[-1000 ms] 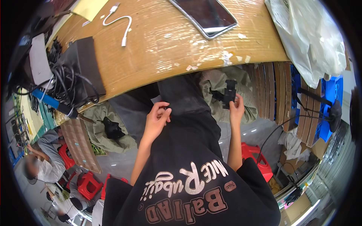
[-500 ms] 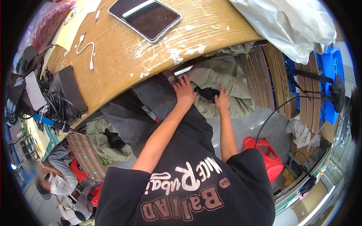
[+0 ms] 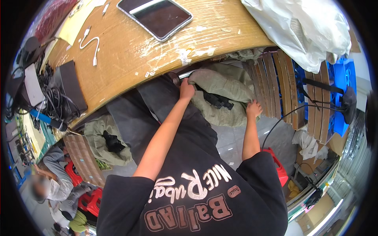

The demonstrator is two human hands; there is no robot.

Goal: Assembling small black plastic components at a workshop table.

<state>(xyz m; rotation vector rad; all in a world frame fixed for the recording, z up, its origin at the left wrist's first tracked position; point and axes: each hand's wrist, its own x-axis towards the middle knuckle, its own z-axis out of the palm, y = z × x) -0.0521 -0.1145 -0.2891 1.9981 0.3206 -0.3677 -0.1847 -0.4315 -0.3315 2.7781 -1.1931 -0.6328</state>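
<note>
An olive-green woven sack stands on the floor below the table's edge, by my right leg. Its mouth gapes, showing dark blocky pieces inside. My left hand is closed on the sack's rim at the side nearest my leg. On the opposite side, my right hand pinches the rim between closed fingers. The far part of the rim is folded over toward me, covering some of the opening.
The wooden table carries a tablet-like device and a short white cable. Flattened brown cartons stand at right, near a red stool. A second sack is at left; people sit beyond it.
Both hands have gone from lying spread on the sack's mouth to gripping its rim. My right hand moved right and nearer; the mouth is pulled wider and the dark contents show more.
</note>
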